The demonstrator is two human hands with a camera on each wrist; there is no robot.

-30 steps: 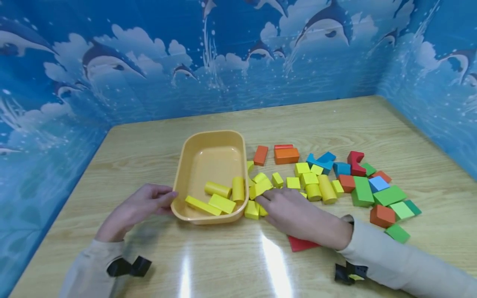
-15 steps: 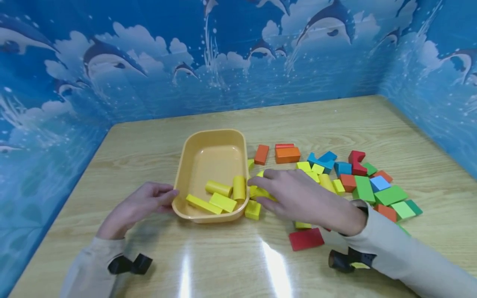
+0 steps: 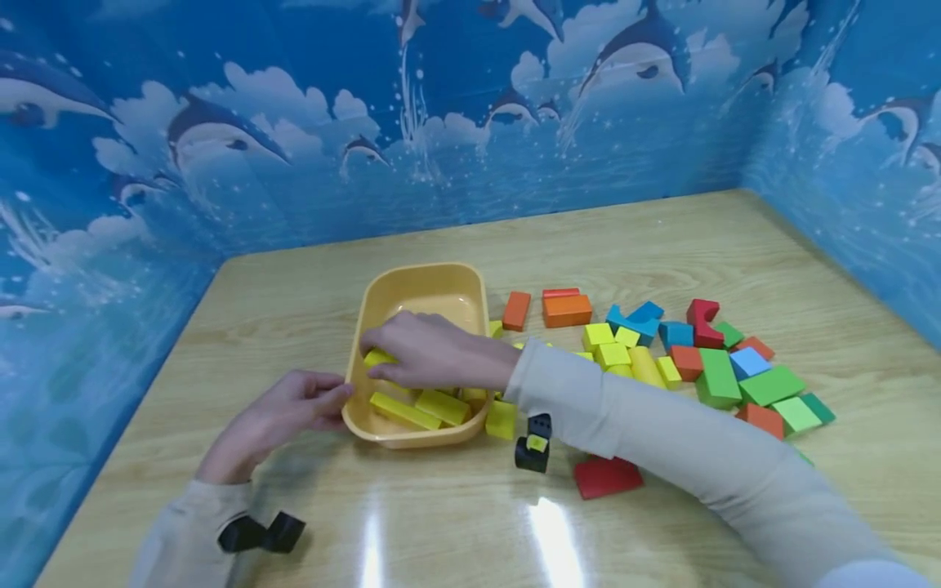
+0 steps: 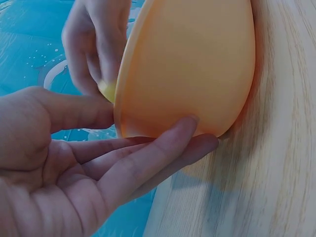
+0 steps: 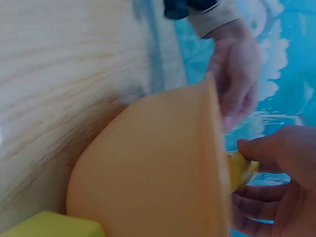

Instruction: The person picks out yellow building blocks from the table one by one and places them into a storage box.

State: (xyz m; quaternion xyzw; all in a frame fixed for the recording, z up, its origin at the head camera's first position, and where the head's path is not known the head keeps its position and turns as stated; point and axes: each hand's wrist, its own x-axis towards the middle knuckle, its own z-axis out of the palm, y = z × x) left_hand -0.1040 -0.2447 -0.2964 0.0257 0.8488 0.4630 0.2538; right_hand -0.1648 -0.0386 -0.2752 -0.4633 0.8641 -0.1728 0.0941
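Observation:
My left hand (image 3: 275,420) holds the near left side of a pale orange plastic tub (image 3: 441,286). In the left wrist view its thumb is at the rim and its fingers lie along the outer wall. My right hand (image 3: 430,351) is over the inside of the tub, pinching a yellow block (image 5: 239,171) between thumb and fingers. The hand covers part of that block. Below it in the tub lie a long yellow bar (image 3: 404,412) and a yellow rectangular block (image 3: 444,407); the right hand and forearm partly hide other yellow pieces.
Right of the tub are several yellow blocks (image 3: 612,354), partly under the right sleeve. Beyond them lie blue blocks (image 3: 676,334), green blocks (image 3: 717,377) and red ones. Two orange blocks (image 3: 567,311) sit farther back. A red flat block (image 3: 607,478) lies near the front.
My right hand has lifted a yellow block from the pile beside the tub and moved left over the rim into the tub. The left hand has stayed at the tub's side.

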